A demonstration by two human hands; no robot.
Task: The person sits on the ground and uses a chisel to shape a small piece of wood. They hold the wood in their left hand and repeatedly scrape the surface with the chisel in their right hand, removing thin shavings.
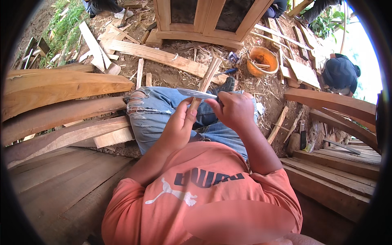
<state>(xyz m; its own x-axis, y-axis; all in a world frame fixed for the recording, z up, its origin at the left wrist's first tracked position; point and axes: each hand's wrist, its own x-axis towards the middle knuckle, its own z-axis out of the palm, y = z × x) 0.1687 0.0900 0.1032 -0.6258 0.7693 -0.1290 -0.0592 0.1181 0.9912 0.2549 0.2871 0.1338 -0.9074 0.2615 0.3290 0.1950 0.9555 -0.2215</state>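
While left hand (179, 122) grips lower end of wooden stick (209, 76) tilted over jeans (154, 108), right hand (237, 108) closed round knife (197, 93) crossing stick; judged best: shallow cutting angle, light strokes away from left hand, stick held firm

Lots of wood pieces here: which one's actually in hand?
The slim stick in the left hand, crossed by the knife blade; neither hand holds any of the surrounding boards.

Two bare hands (237, 109), one silver metal blade (198, 94), one pale wooden stick (210, 74) and one round orange bucket (257, 73) appear.
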